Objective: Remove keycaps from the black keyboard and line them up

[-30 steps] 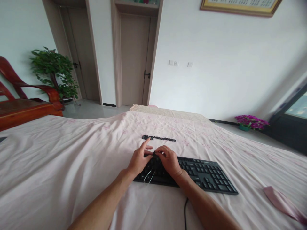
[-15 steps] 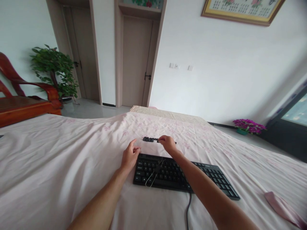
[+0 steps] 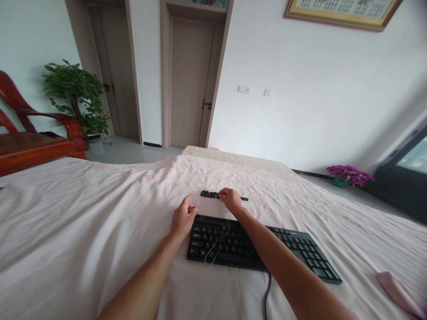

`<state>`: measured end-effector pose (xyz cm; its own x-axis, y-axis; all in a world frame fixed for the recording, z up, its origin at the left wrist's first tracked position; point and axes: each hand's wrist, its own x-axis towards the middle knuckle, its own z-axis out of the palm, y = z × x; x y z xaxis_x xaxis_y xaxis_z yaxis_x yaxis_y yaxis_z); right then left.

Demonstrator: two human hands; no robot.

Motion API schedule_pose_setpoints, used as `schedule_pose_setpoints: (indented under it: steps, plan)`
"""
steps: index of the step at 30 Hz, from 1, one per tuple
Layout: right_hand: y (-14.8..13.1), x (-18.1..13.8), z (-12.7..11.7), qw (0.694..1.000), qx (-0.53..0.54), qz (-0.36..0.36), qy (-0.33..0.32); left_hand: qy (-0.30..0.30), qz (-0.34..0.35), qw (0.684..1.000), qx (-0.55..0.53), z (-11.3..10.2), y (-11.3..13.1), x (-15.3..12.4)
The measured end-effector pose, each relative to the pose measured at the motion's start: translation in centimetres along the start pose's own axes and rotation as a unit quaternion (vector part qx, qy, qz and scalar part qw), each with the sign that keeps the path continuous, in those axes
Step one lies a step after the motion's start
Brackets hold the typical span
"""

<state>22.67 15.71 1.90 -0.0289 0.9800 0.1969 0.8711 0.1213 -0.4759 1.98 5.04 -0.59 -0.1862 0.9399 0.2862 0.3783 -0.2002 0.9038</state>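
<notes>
A black keyboard (image 3: 233, 257) lies on the pink flowered cloth, its cable running toward me. Across its left keys rests a wire keycap puller (image 3: 221, 236) with a dark middle. Beyond the keyboard's back edge is a row of loose black keycaps (image 3: 208, 194). My right hand (image 3: 231, 200) reaches over the keyboard to that row, thumb and fingers pinched on a keycap that they mostly hide. At the keyboard's back left corner my left hand (image 3: 184, 217) is held with fingers apart and nothing in them.
The wrinkled cloth (image 3: 100, 231) spreads around the keyboard. A pink fabric piece (image 3: 398, 293) lies at the right. Farther off are a wooden chair (image 3: 43, 129), a leafy plant (image 3: 75, 95), closed doors (image 3: 190, 80) and purple flowers (image 3: 350, 174).
My right hand has shifted slightly left along the keycap row, uncovering more keycaps at its right end. The left hand stays near the corner. The view has moved a little.
</notes>
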Motion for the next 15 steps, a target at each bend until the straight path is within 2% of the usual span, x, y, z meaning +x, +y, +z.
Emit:
schedule_pose_setpoints:
  steps: [15]
  plan:
    - [-0.36, -0.52, -0.74, 0.999, 0.008, -0.039, 0.013, -0.007, 0.000, 1.000, 0.004, -0.04, 0.11, 0.03]
